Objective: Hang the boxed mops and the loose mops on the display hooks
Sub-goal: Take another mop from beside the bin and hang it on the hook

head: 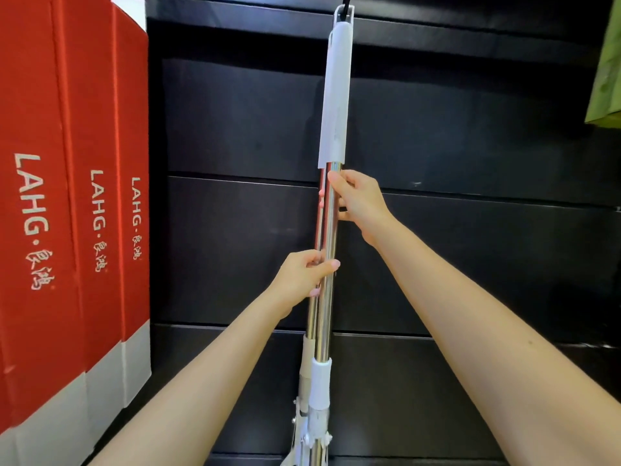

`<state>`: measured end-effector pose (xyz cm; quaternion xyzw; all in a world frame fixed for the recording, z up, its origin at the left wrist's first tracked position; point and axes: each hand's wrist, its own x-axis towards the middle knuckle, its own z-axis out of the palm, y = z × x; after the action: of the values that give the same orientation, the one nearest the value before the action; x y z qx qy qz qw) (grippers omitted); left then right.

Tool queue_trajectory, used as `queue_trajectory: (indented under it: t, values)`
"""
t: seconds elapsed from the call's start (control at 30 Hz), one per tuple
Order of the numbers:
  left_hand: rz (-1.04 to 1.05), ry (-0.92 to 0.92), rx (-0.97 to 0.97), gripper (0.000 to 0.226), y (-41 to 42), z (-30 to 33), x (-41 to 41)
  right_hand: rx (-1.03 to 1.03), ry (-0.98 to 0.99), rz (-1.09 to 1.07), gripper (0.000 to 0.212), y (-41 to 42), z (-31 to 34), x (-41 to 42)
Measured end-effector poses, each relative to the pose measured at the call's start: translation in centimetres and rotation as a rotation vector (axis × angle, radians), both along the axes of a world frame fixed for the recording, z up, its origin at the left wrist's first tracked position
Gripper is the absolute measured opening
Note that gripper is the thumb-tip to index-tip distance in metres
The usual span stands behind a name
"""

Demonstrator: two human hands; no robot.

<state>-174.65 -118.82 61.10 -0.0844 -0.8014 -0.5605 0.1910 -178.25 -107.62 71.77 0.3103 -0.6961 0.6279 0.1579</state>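
Three red boxed mops are hung at left against the dark display panel. Loose mop is being hung: loop at hook. Pole is gripped by right hand above and left hand below. Next move, likely: seating checked, grips eased.

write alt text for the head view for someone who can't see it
Both hands grip shiny metal mop poles hanging from a hook on a dark slatted wall, right hand above left hand. Red boxes hang at left.
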Motion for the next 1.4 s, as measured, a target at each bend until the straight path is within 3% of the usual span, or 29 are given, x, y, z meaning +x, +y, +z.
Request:
queue_trajectory:
  t: [0.6,0.73,0.83,0.9,0.97,1.07,1.27,1.4]
  values:
    - [0.050,0.061,0.023,0.012,-0.2,-0.4,0.2,-0.055,0.022,-0.075,0.019,-1.3,-0.4,0.3]
    - [0.118,0.081,0.001,0.033,0.0,-1.1,0.0,-0.028,0.074,-0.151,0.027,-1.6,-0.7,0.1]
    - [0.163,0.065,0.017,0.053,0.1,-2.5,-0.3,-0.006,-0.056,-0.127,0.049,-1.7,-1.5,0.2]
    - [0.135,-0.017,0.040,0.064,0.1,-3.1,-0.4,0.011,-0.152,-0.088,0.048,-1.6,-2.2,0.1]
    - [0.078,-0.069,0.042,0.059,0.1,-3.4,-0.5,0.005,-0.176,-0.063,0.034,-1.7,-2.7,0.1]
    - [0.067,-0.066,0.054,0.044,0.2,-3.4,-0.4,-0.022,-0.168,-0.065,0.031,-1.7,-2.8,0.0]
    - [0.104,-0.108,0.056,0.060,0.5,-2.8,0.0,-0.005,-0.206,-0.049,0.030,-1.4,-2.6,0.2]
    - [0.130,-0.168,0.054,0.073,0.5,-2.1,0.7,0.078,-0.231,-0.039,0.042,-0.4,-2.2,1.5]
